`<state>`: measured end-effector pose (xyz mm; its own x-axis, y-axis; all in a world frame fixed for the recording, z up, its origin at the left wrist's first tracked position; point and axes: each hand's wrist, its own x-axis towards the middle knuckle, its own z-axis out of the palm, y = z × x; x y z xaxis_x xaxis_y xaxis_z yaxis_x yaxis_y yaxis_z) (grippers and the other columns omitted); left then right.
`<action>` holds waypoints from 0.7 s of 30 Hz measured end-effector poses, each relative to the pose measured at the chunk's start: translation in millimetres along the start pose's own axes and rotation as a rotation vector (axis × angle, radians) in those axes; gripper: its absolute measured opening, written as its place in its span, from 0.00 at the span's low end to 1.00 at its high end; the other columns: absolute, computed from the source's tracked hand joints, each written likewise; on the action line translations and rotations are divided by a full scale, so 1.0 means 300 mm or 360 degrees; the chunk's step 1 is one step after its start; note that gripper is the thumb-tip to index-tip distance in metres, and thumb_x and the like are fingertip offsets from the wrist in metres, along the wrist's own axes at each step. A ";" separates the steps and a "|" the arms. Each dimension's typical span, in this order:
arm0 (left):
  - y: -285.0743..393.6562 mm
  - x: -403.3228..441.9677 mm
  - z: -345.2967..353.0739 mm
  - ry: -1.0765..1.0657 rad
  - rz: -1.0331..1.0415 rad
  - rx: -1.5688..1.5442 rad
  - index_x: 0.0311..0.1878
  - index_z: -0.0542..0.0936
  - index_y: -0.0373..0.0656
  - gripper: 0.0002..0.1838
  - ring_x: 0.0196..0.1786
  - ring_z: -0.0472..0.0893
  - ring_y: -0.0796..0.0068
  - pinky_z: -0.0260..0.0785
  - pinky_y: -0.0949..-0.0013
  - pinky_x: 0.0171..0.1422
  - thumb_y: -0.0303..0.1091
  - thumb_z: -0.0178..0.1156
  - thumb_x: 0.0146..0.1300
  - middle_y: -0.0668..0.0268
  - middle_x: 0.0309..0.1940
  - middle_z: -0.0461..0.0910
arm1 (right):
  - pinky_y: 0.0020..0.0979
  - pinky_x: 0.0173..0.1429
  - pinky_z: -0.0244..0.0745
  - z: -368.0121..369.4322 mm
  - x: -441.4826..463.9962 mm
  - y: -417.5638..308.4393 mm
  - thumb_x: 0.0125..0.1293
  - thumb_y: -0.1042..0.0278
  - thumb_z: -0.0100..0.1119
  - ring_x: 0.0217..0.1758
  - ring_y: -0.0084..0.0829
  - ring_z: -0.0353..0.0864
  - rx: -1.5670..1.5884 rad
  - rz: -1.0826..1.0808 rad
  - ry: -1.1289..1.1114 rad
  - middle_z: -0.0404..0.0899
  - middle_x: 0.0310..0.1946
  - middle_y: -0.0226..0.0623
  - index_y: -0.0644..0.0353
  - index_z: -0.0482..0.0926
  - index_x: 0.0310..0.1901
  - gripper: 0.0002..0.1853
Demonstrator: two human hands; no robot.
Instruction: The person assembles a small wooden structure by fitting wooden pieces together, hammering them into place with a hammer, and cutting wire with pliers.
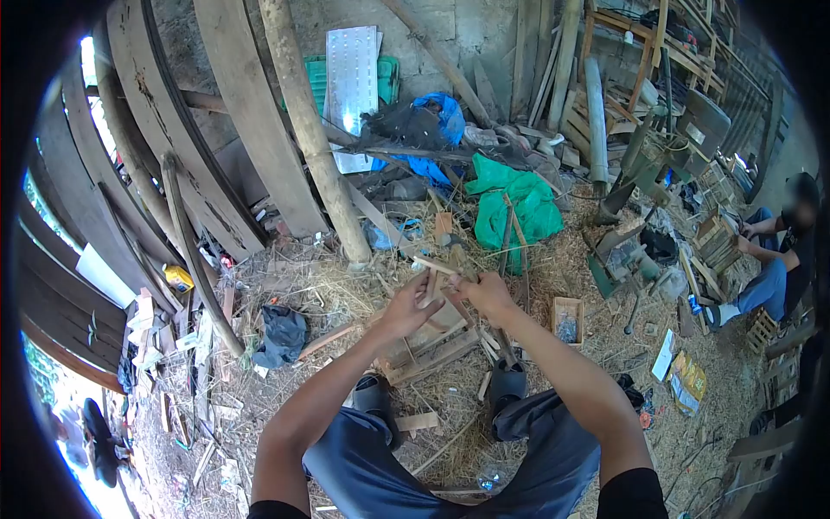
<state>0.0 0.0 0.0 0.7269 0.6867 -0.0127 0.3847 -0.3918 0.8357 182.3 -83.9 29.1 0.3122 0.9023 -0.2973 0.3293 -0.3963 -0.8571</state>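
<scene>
Near the middle of the head view, my left hand (pixel 408 310) and my right hand (pixel 486 297) face each other, both closed on small pale wooden pieces (pixel 437 265). One piece lies across the top, and another slants down between the hands. Just below them, between my feet, a low wooden frame or box (pixel 437 356) rests on the ground. Its upper part is partly hidden by my hands and the pieces.
A small wooden tray (pixel 567 321) with small metal bits sits right of my right foot. Green cloth (pixel 519 203) lies ahead, a dark bag (pixel 282 336) to the left. A seated person (pixel 778 251) works at the right. Wood scraps and shavings litter the ground.
</scene>
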 end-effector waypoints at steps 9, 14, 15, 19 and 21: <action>0.045 -0.059 0.044 -0.0159 0.0123 -0.0187 0.70 0.50 0.30 0.42 0.65 0.70 0.54 0.62 0.63 0.69 0.39 0.63 0.62 0.44 0.64 0.64 | 0.23 0.16 0.52 -0.001 0.092 0.027 0.63 0.60 0.61 0.17 0.18 0.68 0.1293 0.0450 -0.0021 0.84 0.30 0.38 0.62 0.78 0.39 0.12; 0.142 -0.074 0.065 -0.0208 -0.0004 0.0157 0.70 0.51 0.30 0.41 0.54 0.77 0.49 0.71 0.60 0.57 0.32 0.62 0.59 0.36 0.56 0.70 | 0.21 0.15 0.50 0.030 0.086 0.029 0.63 0.60 0.61 0.13 0.16 0.60 0.1321 0.0490 0.0119 0.84 0.29 0.36 0.61 0.78 0.38 0.12; 0.150 -0.075 0.075 -0.0209 -0.0003 0.0157 0.70 0.51 0.30 0.41 0.54 0.77 0.49 0.71 0.60 0.57 0.32 0.62 0.59 0.36 0.56 0.70 | 0.21 0.15 0.50 0.037 0.083 0.027 0.63 0.60 0.61 0.12 0.17 0.57 0.1333 0.0507 0.0149 0.84 0.29 0.35 0.61 0.78 0.38 0.12; 0.133 -0.114 0.124 0.0081 0.0181 0.0278 0.65 0.59 0.32 0.34 0.48 0.77 0.45 0.70 0.57 0.54 0.28 0.60 0.57 0.41 0.48 0.74 | 0.21 0.15 0.50 0.047 0.079 0.004 0.63 0.61 0.61 0.12 0.17 0.57 0.1332 0.0528 0.0205 0.84 0.28 0.34 0.61 0.78 0.38 0.11; 0.133 -0.113 0.121 0.0247 0.0435 0.0281 0.64 0.61 0.34 0.31 0.49 0.76 0.44 0.69 0.56 0.56 0.28 0.59 0.57 0.44 0.47 0.75 | 0.22 0.15 0.50 0.044 0.075 0.006 0.63 0.62 0.60 0.12 0.17 0.57 0.1173 0.0450 0.0245 0.84 0.27 0.33 0.59 0.78 0.37 0.10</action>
<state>11.5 -61.1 13.9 0.7266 0.6215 0.2929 0.2904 -0.6642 0.6889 178.2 -62.2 15.4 0.4326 0.7298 -0.5295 -0.4369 -0.3440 -0.8311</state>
